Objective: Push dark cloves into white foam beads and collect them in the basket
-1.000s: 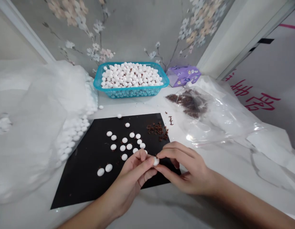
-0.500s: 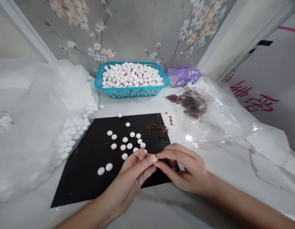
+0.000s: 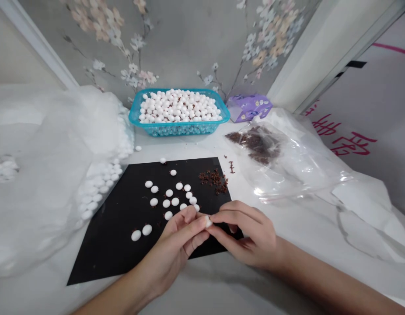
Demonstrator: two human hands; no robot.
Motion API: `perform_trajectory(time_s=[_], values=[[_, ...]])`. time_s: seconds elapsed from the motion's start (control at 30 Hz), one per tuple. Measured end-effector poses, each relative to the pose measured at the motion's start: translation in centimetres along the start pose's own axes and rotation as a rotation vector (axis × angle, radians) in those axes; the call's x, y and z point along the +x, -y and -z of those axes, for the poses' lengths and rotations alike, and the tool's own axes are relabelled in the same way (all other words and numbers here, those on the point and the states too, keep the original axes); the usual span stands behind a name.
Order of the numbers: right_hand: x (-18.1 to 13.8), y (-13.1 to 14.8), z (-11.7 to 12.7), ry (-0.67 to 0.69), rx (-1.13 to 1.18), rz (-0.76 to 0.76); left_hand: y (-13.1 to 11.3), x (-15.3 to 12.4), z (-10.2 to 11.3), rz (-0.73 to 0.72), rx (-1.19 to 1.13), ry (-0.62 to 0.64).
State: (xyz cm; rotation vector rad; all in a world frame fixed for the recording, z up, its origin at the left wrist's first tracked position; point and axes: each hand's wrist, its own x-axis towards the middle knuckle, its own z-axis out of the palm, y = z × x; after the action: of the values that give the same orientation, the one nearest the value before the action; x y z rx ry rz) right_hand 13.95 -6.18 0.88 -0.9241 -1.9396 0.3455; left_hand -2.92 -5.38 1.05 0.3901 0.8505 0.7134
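My left hand (image 3: 181, 243) pinches a small white bead (image 3: 208, 221) between thumb and fingers, over the near right corner of a black mat (image 3: 123, 232). My right hand (image 3: 246, 236) meets it fingertip to fingertip and presses on the same bead; whether it holds a tiny brown piece I cannot make out. Several white beads (image 3: 171, 197) lie scattered on the mat, some with small brown stems. A little heap of brown bits (image 3: 214, 180) sits at the mat's far right.
A turquoise basket (image 3: 179, 127) full of white beads stands at the back. A big white bag (image 3: 41, 175) of beads spills at the left. A clear bag (image 3: 288, 162) with brown bits and a purple tissue pack (image 3: 248, 108) lie at the right.
Both hands have drifted slightly left and toward me with the bead; the bead now shows less between the fingertips. The view has tilted a little.
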Motion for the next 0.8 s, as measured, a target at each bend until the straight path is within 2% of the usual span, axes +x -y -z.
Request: perform_trajectory(time_s=[0.13,0.23,0.33,0.4,0.43,0.5,0.57,0.63,0.7,0.8], values=[[0.6,-1.7,1.6,0.024,-0.07,-0.114,-0.5,0.0,0.1,-0.078,0.254,0.061],[0.9,-3.4,2.3,0.104,-0.268,-0.217,-1.5,-0.2,0.0,-0.296,0.685,0.058],[0.6,-4.5,2.2,0.294,-0.396,-0.211,-3.6,-0.2,0.4,-0.599,1.188,-0.086],[0.3,-4.8,1.9,0.366,-0.437,-0.181,-5.5,0.0,1.1,-0.698,1.466,-0.251],[0.1,-4.9,1.8,0.378,-0.453,-0.169,-6.6,0.2,1.7,-0.688,1.588,-0.338],[-0.1,-5.0,1.6,0.381,-0.472,-0.152,-8.9,0.5,3.2,-0.572,1.726,-0.467],[-0.1,-5.0,1.5,0.377,-0.467,-0.152,-10.7,0.8,4.7,-0.408,1.784,-0.475],[0.0,-4.9,1.5,0.368,-0.449,-0.169,-12.0,1.0,5.9,-0.32,1.82,-0.482],[0.2,-4.8,1.5,0.359,-0.43,-0.205,-12.7,1.1,6.6,-0.335,1.82,-0.512],[0.4,-4.6,1.6,0.355,-0.401,-0.254,-12.9,1.8,7.3,-0.549,1.849,-0.545]])
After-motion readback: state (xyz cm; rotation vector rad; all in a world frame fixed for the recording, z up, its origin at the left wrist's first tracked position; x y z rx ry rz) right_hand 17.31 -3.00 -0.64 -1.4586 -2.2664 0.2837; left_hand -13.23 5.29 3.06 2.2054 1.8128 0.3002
